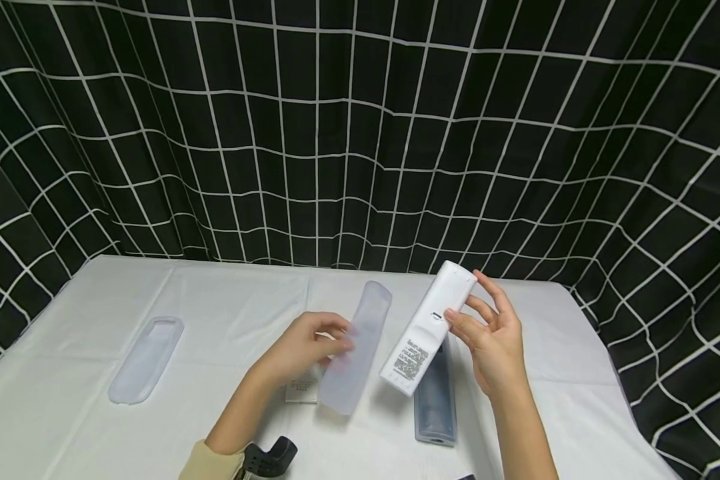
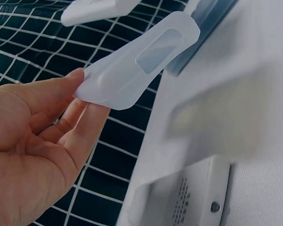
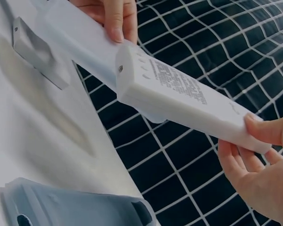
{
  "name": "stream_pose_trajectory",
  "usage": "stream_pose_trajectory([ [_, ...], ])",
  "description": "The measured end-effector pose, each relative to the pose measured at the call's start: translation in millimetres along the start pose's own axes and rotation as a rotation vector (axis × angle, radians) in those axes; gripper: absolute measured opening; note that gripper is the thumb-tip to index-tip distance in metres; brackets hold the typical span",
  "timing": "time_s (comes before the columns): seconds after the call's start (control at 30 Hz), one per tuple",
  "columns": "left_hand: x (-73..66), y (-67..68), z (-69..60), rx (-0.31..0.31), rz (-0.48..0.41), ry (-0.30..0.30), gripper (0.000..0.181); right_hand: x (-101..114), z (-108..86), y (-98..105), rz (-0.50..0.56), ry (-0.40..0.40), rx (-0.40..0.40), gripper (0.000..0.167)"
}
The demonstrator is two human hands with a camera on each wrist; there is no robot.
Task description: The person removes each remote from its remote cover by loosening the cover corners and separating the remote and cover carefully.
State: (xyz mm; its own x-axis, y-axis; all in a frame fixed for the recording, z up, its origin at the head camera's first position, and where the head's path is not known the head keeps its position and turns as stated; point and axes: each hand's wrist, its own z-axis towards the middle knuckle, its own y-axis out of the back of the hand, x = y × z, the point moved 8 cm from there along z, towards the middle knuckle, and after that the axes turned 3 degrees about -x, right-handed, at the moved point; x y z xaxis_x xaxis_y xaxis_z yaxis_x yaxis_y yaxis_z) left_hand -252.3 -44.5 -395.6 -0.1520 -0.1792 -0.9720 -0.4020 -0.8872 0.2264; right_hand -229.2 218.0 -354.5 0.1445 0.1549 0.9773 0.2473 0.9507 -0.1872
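Hands pinch remote and sleeve, whose window only left wrist shows.

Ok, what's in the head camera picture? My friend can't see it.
A person's right hand holds a white remote while the left hand holds a cloudy cover. A second cloudy cover and a blue-grey cover lie on the white table.

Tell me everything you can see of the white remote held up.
The white remote is a long, slim casing with rounded edges, apparently plastic. Its back faces the head camera: a dark mark near mid-length, and a block of print, too small to read, toward the lower end, whose face has a dark spot. It tilts above the table, partly hiding the blue-grey case, pinched near its upper end by the right grip.
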Motion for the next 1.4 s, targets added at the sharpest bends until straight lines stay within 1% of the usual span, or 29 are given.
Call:
stream_pose_trajectory([
  [0.13, -0.1, 5.5, -2.5, -0.010, -0.001, -0.001, 0.029, -3.3, -0.8, -6.9, -0.045, -0.011, 0.036, 0.079],
  [0.23, 2.0, 10.2, -3.7, -0.020, 0.001, 0.010, 0.029, -6.5, -0.8, -10.8, -0.075, -0.023, 0.059, 0.079],
  [0.47, 6.6, 22.0, -7.0, -0.053, 0.014, 0.030, 0.030, -14.4, 0.1, -18.2, -0.132, -0.040, 0.088, 0.079],
  [0.73, 9.9, 33.3, -12.6, -0.087, 0.002, 0.030, 0.033, -24.0, -1.2, -26.6, -0.139, -0.062, 0.131, 0.077],
  [1.0, 17.5, 51.2, -20.4, -0.140, 0.006, 0.059, 0.036, -34.8, -2.3, -33.2, -0.160, -0.086, 0.172, 0.077],
  [1.17, 23.1, 61.6, -24.5, -0.158, -0.015, 0.074, 0.035, -39.8, -3.5, -37.1, -0.192, -0.095, 0.190, 0.078],
  [1.4, 28.5, 73.3, -30.9, -0.180, -0.037, 0.094, 0.036, -46.5, -4.6, -42.6, -0.201, -0.111, 0.211, 0.078],
])
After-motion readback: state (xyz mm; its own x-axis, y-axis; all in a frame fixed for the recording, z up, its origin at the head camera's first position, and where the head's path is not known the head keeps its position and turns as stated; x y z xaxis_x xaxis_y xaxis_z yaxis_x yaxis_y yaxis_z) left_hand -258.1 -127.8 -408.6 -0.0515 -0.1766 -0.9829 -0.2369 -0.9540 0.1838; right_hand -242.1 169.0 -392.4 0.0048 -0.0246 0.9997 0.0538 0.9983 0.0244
